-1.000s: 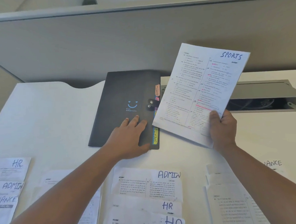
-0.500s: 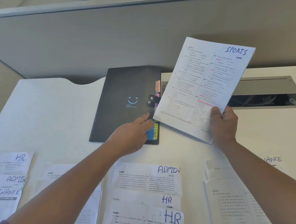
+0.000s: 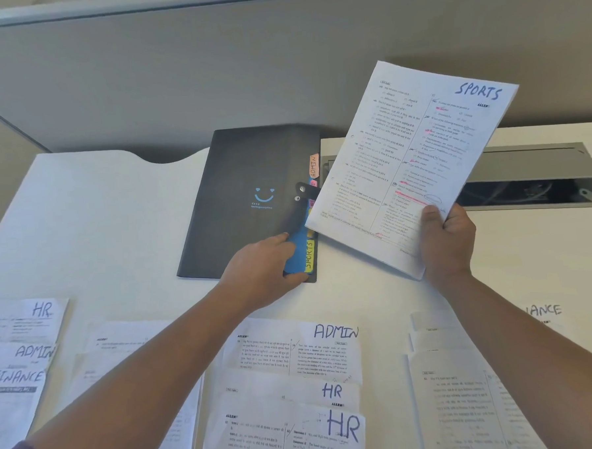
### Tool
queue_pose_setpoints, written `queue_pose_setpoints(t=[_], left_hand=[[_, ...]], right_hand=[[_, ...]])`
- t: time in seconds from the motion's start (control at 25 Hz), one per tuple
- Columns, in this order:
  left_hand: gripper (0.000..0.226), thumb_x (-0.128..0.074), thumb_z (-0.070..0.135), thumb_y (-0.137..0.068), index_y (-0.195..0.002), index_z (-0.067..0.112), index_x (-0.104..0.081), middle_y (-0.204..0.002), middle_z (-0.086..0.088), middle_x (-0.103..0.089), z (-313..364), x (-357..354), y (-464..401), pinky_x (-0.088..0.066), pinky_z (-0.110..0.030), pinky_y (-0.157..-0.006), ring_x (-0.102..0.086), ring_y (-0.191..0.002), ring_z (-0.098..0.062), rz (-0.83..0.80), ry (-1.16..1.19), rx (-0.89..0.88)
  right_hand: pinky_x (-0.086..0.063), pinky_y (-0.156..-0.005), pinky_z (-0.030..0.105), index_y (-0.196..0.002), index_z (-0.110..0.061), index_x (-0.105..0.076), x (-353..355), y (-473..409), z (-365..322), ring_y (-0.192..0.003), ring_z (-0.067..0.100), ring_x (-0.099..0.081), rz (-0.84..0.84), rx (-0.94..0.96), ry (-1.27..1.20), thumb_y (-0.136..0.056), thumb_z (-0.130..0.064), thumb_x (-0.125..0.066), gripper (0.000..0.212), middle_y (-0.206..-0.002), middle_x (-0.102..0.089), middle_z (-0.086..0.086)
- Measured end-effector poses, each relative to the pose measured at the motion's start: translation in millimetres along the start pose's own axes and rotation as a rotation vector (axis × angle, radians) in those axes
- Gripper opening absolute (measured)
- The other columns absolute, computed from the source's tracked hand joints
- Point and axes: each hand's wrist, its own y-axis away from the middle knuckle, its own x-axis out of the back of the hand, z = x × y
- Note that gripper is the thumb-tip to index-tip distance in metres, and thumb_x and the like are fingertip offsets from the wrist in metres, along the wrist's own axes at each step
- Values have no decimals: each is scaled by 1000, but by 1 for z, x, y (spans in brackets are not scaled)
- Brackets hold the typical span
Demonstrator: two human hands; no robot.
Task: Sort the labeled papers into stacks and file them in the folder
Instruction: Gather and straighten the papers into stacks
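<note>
Dark grey folder (image 3: 252, 199): flat on the white surface (image 3: 81, 218), ahead of the left hand; smiley print on the cover, snap strap at its right edge.
Left hand (image 3: 261, 272): at the folder's near right corner, thumb on top of the cover edge, other fingers curled under it against a blue divider (image 3: 296, 255); cover looks slightly raised there, how far I cannot tell.
Tabs: yellow SPORTS tab (image 3: 309, 255) just right of the left hand; pink ADMIN tab (image 3: 314, 166) further up the same edge.
Right hand (image 3: 448, 238): pinching the SPORTS sheet (image 3: 418, 156) at its near right corner, thumb on the printed face, fingers behind.
SPORTS sheet: held off the surface, tilted, its left edge overlapping the folder's right edge.
Behind right hand: open grey cable hatch (image 3: 532, 174) in the surface.
Under the forearms: ADMIN sheet (image 3: 294, 348) with HR sheets (image 3: 291, 427) below it, between the arms.
Left of left arm: HR, ADMIN, FINANCE sheets overlapped (image 3: 20, 355).
Right of right arm: stack partly reading "NANCE" (image 3: 546, 310).
</note>
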Motion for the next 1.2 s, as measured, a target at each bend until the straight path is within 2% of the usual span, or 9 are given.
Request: queue_pose_setpoints(t=[0.24, 0.36, 0.48, 0.56, 0.68, 0.84, 1.0, 1.12, 1.2], left_hand=[[51, -59, 67, -89, -111, 22, -65, -128, 6, -67, 9, -2, 0, -54, -34, -73, -67, -98, -20, 87, -39, 78], [33, -57, 53, -93, -99, 20, -60, -127, 3, -67, 16, -3, 0, -46, -31, -63, -67, -88, -22, 101, -58, 73], [13, -55, 28, -97, -103, 17, -59, -134, -1, -62, 23, -9, 1, -41, -30, -62, -66, -90, -26, 94, -73, 59], [10, -51, 17, -99, -105, 15, -59, -134, -2, -61, 20, -12, 3, -45, -33, -61, -66, -90, -28, 130, -49, 53], [15, -47, 14, -102, -96, 11, -60, -105, -4, -66, 10, -13, 5, -51, -38, -63, -64, -82, -34, 233, 91, 72], [13, -55, 15, -100, -88, 11, -59, -73, -3, -62, -1, -10, 10, -44, -34, -56, -58, -66, -32, 415, 419, 183], [15, -61, 16, -100, -86, 20, -58, -71, 8, -62, -10, -3, 19, -44, -27, -50, -62, -64, -16, 535, 660, 274], [23, -64, 22, -101, -81, 26, -53, -72, 11, -63, -15, 0, 26, -45, -18, -46, -63, -70, -13, 607, 789, 317], [25, -65, 23, -101, -80, 27, -52, -74, 9, -64, -18, 1, 27, -45, -18, -45, -64, -71, -10, 626, 835, 335]], right_hand=[[-52, -75, 21, -107, -22, -67, 0, 0, -1, -91, 1, -67, -2, -8, -8, -104, -25, -54, 13, -102, -70, -20], [-52, -73, 17, -107, -23, -67, 1, 1, -2, -89, -3, -67, -4, -10, -6, -104, -26, -54, 14, -102, -71, -21], [-51, -69, 11, -106, -24, -67, 0, 2, -3, -85, -10, -66, -8, -14, -9, -104, -26, -54, 13, -100, -71, -22], [-51, -70, 12, -105, -26, -67, 0, 3, -4, -85, -9, -66, -5, -18, -9, -104, -27, -54, 12, -100, -71, -23], [-53, -73, 18, -101, -29, -66, 1, 3, -6, -87, -6, -67, 1, -14, -4, -103, -29, -55, 12, -99, -71, -23], [-56, -78, 25, -100, -29, -68, 1, 4, -6, -90, 1, -69, 5, -24, 5, -102, -30, -55, 13, -99, -73, -21], [-55, -78, 25, -96, -32, -68, 4, 2, -9, -93, 1, -70, -31, -48, -24, -103, -27, -56, 15, -93, -73, -27], [-58, -88, 35, -97, -27, -72, 10, 3, -19, -105, 20, -72, -25, -101, -87, -103, -20, -57, 17, -98, -76, -18], [-59, -90, 37, -94, -25, -75, 15, 5, -39, -100, 17, -74, -14, -108, -145, -102, -18, -60, 18, -100, -78, -13]])
